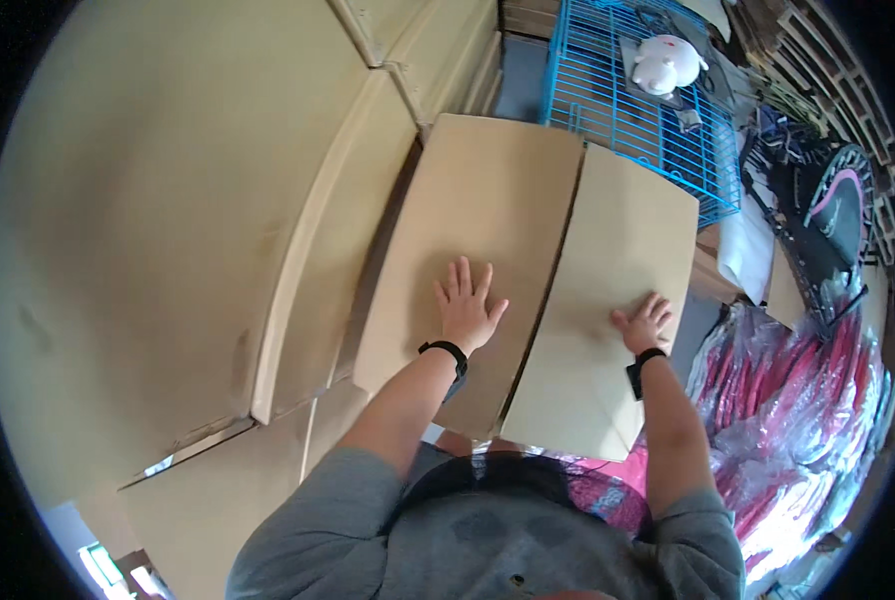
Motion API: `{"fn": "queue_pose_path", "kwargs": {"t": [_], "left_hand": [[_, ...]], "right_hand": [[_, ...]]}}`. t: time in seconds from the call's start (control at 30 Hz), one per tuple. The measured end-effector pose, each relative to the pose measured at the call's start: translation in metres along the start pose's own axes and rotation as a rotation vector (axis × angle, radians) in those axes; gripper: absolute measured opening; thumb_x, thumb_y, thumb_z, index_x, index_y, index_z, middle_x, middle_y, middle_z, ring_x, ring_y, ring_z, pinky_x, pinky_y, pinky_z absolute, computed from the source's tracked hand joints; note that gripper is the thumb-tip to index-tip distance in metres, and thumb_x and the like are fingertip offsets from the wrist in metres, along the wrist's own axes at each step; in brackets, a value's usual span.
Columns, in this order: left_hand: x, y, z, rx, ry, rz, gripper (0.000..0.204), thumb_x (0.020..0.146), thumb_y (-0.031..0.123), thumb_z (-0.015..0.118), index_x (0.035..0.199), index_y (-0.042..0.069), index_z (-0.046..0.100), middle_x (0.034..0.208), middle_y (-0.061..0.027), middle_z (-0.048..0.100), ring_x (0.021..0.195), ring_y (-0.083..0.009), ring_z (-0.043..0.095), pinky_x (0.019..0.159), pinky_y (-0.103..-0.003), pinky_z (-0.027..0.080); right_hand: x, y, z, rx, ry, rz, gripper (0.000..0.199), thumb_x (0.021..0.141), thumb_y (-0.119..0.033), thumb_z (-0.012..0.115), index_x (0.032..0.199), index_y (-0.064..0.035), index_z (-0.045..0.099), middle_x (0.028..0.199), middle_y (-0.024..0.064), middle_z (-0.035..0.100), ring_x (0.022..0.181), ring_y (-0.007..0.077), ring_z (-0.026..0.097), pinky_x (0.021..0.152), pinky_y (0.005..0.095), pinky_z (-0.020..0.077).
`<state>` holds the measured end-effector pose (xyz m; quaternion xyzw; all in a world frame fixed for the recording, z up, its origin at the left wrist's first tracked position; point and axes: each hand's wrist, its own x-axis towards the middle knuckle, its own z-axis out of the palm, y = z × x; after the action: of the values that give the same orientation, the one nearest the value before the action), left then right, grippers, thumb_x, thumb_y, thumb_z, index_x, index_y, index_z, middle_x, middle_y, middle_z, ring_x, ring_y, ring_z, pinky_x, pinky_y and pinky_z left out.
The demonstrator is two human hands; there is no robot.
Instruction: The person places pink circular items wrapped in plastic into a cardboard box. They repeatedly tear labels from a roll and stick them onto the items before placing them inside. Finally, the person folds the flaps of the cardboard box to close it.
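A large brown cardboard box point(503, 210) stands in front of me, its two top flaps folded in with a narrow dark gap between them. My left hand point(466, 308) lies flat on the left flap, fingers spread. On the right flap, near its outer edge, rests my right hand point(648, 325), fingers apart and holding nothing. Dark bands circle both wrists. A short piece of clear tape point(481, 455) seems to hang at the box's near edge, by the gap.
Big cardboard boxes point(188, 200) are stacked along the left, close to the box. Beyond it stands a blue wire cage point(608, 100) with a white plush toy point(666, 65) on top. Plastic-wrapped pink-red goods point(788, 400) lie at the right, below a clutter of dark items point(788, 150).
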<state>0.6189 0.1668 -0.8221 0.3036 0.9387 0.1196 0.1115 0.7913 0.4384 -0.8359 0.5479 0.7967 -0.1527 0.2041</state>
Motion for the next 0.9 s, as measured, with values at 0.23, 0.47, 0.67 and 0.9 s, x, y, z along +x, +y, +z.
{"fn": "queue_pose_path", "kwargs": {"t": [0.23,0.47,0.67,0.9], "left_hand": [[0.013,0.007,0.021,0.118,-0.043,-0.044,0.067,0.081,0.047,0.045,0.136,0.016,0.023,0.141,-0.0226,0.009,0.13,-0.0384,0.005,0.1,-0.059,0.003],[0.014,0.001,0.029,0.142,-0.058,-0.044,0.068,0.078,0.048,0.048,0.135,0.016,0.026,0.139,-0.0242,0.013,0.129,-0.0407,0.006,0.099,-0.061,0.004],[0.02,-0.001,0.037,0.104,-0.092,-0.041,0.067,0.078,0.05,0.047,0.133,0.015,0.031,0.139,-0.0245,0.013,0.129,-0.0414,0.006,0.099,-0.061,0.004],[0.018,-0.005,0.041,0.091,-0.137,-0.057,0.066,0.079,0.051,0.045,0.132,0.015,0.031,0.138,-0.0267,0.012,0.128,-0.0429,0.005,0.098,-0.061,0.001]], "right_hand": [[-0.069,-0.079,0.034,-0.068,0.143,-0.264,0.062,0.086,-0.035,0.04,0.137,-0.0116,0.014,0.143,0.0157,0.004,0.132,0.0358,0.0,0.092,0.0691,0.0094],[-0.076,-0.125,0.049,-0.143,0.08,-0.515,0.07,0.084,-0.048,0.038,0.137,-0.0082,0.016,0.143,0.0182,0.003,0.131,0.0364,-0.003,0.096,0.0651,-0.0038],[-0.07,-0.126,0.046,-0.152,0.003,-0.49,0.084,0.078,-0.061,0.04,0.137,-0.0064,0.015,0.142,0.0198,0.001,0.131,0.0379,-0.004,0.094,0.0661,-0.0049],[-0.069,-0.124,0.062,-0.186,0.038,-0.502,0.087,0.076,-0.064,0.039,0.136,-0.0053,0.017,0.141,0.0229,0.004,0.13,0.0404,-0.004,0.093,0.0671,-0.0055]]}}
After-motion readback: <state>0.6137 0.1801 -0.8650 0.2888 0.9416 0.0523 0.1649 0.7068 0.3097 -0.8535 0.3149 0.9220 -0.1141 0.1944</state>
